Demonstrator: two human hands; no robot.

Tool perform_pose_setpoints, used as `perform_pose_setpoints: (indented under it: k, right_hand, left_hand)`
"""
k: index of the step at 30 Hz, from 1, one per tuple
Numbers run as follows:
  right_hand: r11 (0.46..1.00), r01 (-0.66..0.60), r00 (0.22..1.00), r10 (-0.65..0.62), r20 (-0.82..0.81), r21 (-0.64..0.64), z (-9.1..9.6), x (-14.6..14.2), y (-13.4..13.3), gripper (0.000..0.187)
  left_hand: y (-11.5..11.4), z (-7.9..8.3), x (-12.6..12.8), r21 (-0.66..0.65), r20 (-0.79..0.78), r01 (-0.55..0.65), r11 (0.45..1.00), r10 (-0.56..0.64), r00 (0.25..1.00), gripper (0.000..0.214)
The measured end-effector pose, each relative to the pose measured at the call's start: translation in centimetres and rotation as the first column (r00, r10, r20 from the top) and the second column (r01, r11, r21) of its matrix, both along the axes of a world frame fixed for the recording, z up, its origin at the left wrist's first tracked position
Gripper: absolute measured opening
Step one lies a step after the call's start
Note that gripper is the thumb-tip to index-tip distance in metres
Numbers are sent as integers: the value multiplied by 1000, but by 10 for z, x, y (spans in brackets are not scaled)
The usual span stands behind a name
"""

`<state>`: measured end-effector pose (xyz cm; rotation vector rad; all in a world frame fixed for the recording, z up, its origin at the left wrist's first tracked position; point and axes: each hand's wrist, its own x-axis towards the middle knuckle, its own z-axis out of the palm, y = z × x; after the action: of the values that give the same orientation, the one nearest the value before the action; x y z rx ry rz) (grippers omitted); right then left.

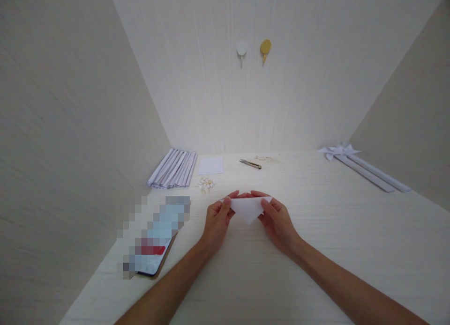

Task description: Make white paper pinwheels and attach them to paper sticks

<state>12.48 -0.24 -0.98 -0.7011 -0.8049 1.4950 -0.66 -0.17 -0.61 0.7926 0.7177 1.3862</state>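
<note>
Paper (249,208), white and folded into a triangle, lies near the middle of the frame, a little below centre, directly between my two hands, so neither one is nearer to it than the other. Its long edge runs almost level across the picture, the right end a touch higher, and the opposite point hangs toward the bottom of the frame, toward me. My left hand (215,222) has the left corner and my right hand (279,219) the right corner. On each side the fingers are closed to a pinch: the thumb rests on the near face while the other fingertips curl behind the long edge, those of the two hands coming close together there. So the folded piece stretches sideways from thumb to thumb, and its lower point sits free in the gap, with nothing gripping it. I cannot tell whether that point touches the surface (351,250) or hangs just above it. Beyond my left fingers, up and slightly left in the picture, lies a scatter of small white bits (206,184); the snips (250,164) lie farther up the frame, past the long edge, well apart from both hands.
</note>
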Motion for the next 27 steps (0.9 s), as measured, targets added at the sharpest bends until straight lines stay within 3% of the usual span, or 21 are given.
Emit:
perform_pose_setpoints:
  k: [12, 27]
  right_hand:
    - [998, 51, 991, -47, 125, -30, -5, 0, 1, 20]
    - [995, 99, 975, -91, 202, -32, -8, 0, 1, 17]
  left_hand:
    - [-3, 2, 1, -120, 22, 25, 992, -22, 1000, 29]
    - [-2, 0, 1, -167, 48, 70, 983, -62, 997, 23]
